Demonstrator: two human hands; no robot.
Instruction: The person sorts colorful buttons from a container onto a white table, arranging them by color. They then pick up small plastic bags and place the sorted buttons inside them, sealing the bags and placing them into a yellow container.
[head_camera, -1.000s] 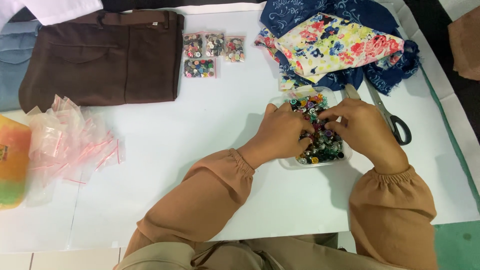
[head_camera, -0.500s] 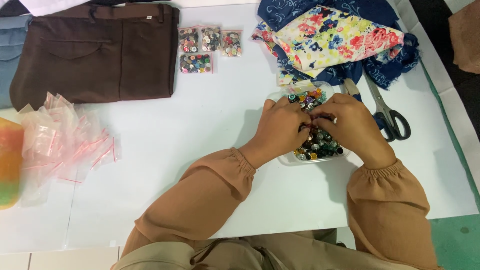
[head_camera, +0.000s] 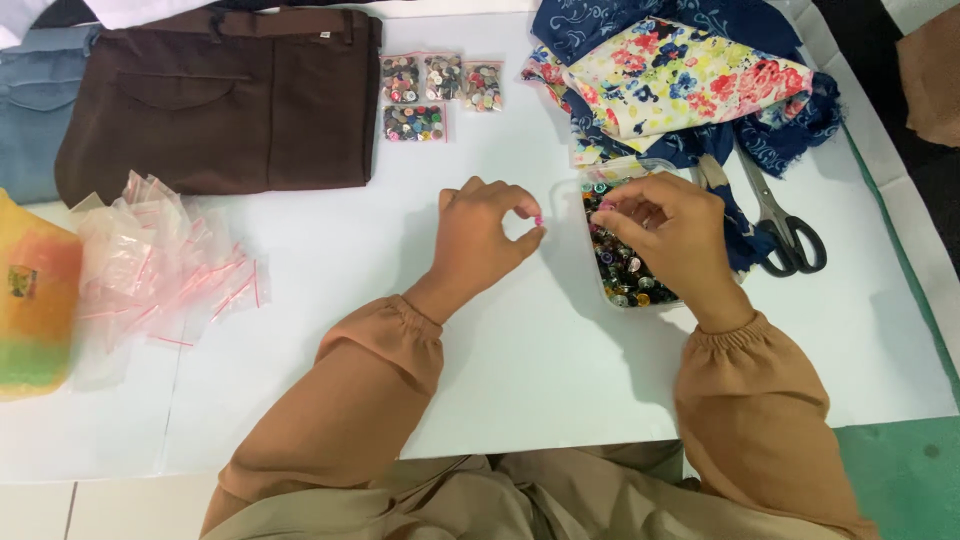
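My left hand (head_camera: 478, 240) hovers over the white table (head_camera: 520, 350), just left of a clear tray of mixed buttons (head_camera: 625, 270). Its thumb and forefinger pinch a small pink button (head_camera: 538, 220). My right hand (head_camera: 672, 232) rests over the tray, fingertips pinched on a small pink piece (head_camera: 606, 207) at the tray's upper left. Both arms wear tan sleeves with gathered cuffs.
Several small bags of buttons (head_camera: 432, 88) lie at the back centre. Brown trousers (head_camera: 220, 100) and blue jeans (head_camera: 35, 110) lie back left, a heap of empty clear bags (head_camera: 160, 260) at left. Floral and blue fabric (head_camera: 690, 85) and scissors (head_camera: 780, 225) lie right.
My left hand has left the tray and moved left over the bare table, carrying a pink button. My right hand stays over the tray.
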